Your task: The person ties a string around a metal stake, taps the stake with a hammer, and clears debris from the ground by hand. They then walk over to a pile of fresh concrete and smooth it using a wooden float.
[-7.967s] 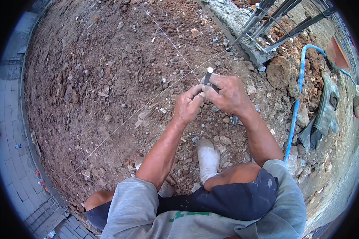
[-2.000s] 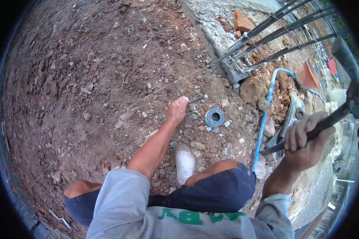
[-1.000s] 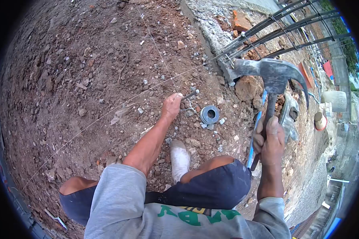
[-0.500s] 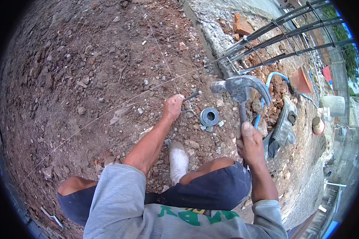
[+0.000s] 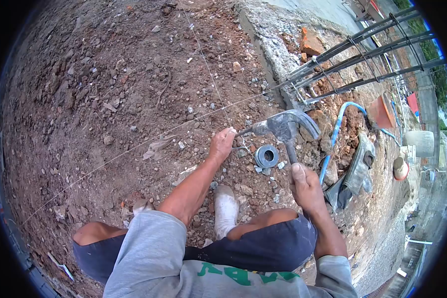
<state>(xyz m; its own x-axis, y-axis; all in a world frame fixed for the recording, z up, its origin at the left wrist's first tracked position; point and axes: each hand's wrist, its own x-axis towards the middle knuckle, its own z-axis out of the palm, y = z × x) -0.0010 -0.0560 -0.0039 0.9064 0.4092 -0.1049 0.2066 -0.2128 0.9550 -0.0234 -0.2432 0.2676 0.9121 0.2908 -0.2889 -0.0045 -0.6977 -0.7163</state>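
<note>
My left hand (image 5: pixel 222 144) is closed around a short metal rod (image 5: pixel 243 132) above the soil, its free end pointing right. In my right hand (image 5: pixel 307 188) is the handle of a claw hammer (image 5: pixel 284 125). The hammer's striking face meets or overlaps the rod's end; contact is hard to confirm from above. Taut string lines (image 5: pixel 184 122) cross just above my left hand. Below the hammer, a grey spool (image 5: pixel 266 156) rests on the stony ground, with loose thin string beside it.
Tied rebar (image 5: pixel 367 57) juts out at upper right beside a concrete edge (image 5: pixel 263 49). A blue hose (image 5: pixel 336 130) curves past a dusty dark bundle (image 5: pixel 353 171). Farther right are an orange container (image 5: pixel 381 112) and a pale bucket (image 5: pixel 416 144). Rubble and clods cover the ground.
The hammer has swung left and down, bringing its head from apart to the rod's end. My left hand keeps hold of the rod. The view has shifted slightly.
</note>
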